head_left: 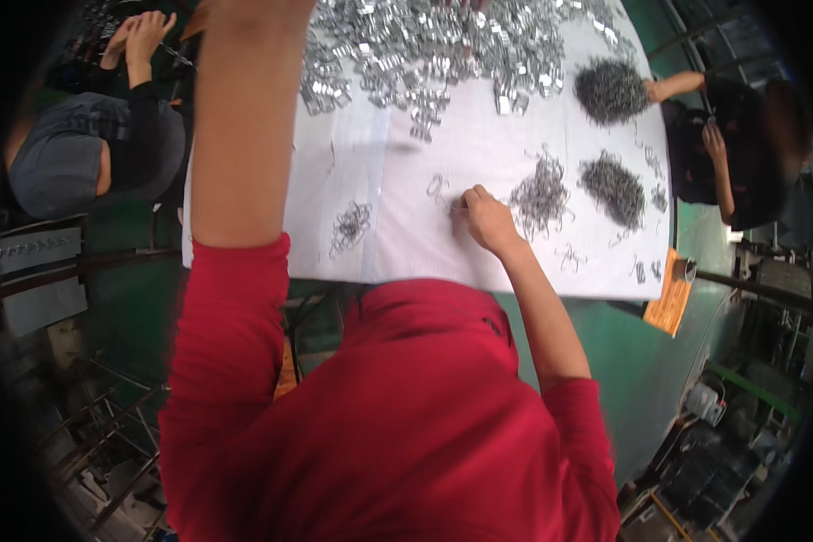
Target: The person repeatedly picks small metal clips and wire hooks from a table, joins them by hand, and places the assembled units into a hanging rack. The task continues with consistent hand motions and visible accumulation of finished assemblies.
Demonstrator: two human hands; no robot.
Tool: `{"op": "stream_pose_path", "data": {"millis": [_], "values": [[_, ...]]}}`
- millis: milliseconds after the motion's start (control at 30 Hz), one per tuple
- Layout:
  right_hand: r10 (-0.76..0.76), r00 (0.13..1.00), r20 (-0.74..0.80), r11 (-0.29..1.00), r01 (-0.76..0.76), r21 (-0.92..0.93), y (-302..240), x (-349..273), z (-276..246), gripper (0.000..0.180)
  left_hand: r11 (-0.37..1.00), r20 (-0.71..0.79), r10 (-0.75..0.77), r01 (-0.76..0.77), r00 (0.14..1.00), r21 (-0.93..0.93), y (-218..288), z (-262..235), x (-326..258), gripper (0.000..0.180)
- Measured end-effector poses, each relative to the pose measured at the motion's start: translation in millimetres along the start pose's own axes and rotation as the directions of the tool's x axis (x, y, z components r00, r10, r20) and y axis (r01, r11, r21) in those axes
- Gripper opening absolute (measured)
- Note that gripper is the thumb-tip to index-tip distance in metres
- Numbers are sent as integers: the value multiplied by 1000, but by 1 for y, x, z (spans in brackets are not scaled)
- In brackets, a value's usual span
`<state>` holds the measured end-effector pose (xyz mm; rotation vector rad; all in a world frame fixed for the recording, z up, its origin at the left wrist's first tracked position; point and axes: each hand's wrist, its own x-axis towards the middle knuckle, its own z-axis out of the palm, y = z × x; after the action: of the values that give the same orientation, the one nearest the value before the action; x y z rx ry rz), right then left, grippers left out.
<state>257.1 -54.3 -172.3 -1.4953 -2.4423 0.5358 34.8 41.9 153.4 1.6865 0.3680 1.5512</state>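
Observation:
My right hand is low over the white-covered table, its fingers pinched together. A small dark bit shows at the fingertips, too small to make out. Just left of it lies a bent wire piece; to its right spreads a loose pile of wire hooks. My left forearm reaches up past the top edge, so the left hand is out of the picture. Beyond my right hand, shiny metal pieces cover the far part of the table. A small heap of thin wire pieces lies on the left.
Farther right are a second wire pile and a dark wire pile, which another person's hand touches. Another person sits at the left. A wooden board with a metal cup is by the right corner.

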Motion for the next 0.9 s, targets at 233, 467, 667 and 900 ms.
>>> {"op": "stream_pose_path", "data": {"millis": [233,467,667,900], "values": [[32,954,-298,487,245,838,-123,61,-248,7,990,-239,-133,141,962,20,5,6,-2,22],[6,739,-674,544,563,622,-159,92,-311,16,965,-233,69,-5,970,264,13,15,-10,24],[2,629,-777,647,592,481,-159,108,-308,14,966,-229,24,36,973,256,14,20,-10,22],[43,667,-744,433,659,615,-151,118,-301,15,990,-226,-125,136,966,36,4,23,-7,23]]}}
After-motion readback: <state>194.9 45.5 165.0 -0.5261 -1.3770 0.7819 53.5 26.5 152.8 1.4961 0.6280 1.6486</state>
